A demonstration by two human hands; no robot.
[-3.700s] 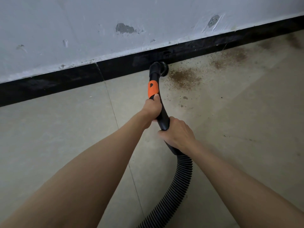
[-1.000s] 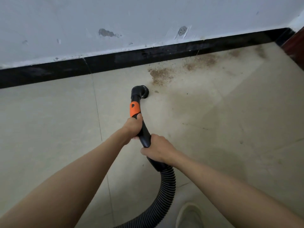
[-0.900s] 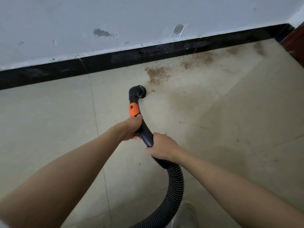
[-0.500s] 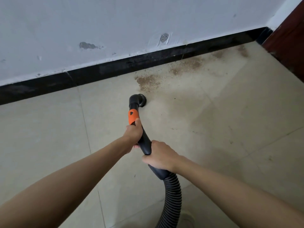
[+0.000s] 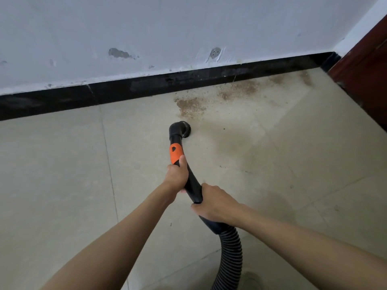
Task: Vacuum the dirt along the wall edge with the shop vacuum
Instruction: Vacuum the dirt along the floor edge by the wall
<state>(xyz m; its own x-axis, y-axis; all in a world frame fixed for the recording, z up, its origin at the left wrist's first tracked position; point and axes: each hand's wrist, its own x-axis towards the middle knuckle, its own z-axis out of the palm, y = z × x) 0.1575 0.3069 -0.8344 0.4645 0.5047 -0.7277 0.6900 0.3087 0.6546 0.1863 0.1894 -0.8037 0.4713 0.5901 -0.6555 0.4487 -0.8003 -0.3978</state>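
1. The black curved wand [image 5: 191, 181] of the shop vacuum is gripped by both hands, one behind the other along its length.
2. The left hand [image 5: 177, 174] is closed round the wand just below the orange collar [image 5: 175, 152]; its thumb lies along the top of the tube, with the tip touching the collar's lower edge, and the fingers are wrapped underneath, out of sight.
3. The right hand [image 5: 217, 206] is closed over the wand's lower end, just above the point where the ribbed black hose [image 5: 230, 254] joins it; the knuckles face up and the fingers curl round the far side.
4. The two hands are set near each other but apart, with a short bare stretch of wand seen between them.
5. The round nozzle head [image 5: 181, 130] is set at the wand's far end, low over the tiled floor [image 5: 62, 174]; whether it touches the tile cannot be told.
6. The dirt [image 5: 189, 105] is seen as a brown patch just beyond the nozzle, close to the black baseboard [image 5: 125, 91], with further patches [image 5: 240, 90] spread along the baseboard toward the floor's right-hand corner.
7. A dark red door frame [image 5: 366, 70] is seen at that corner, and a white wall [image 5: 167, 28] with chipped spots rises above the baseboard.
8. The hose is seen curving down to the lower edge of the view.
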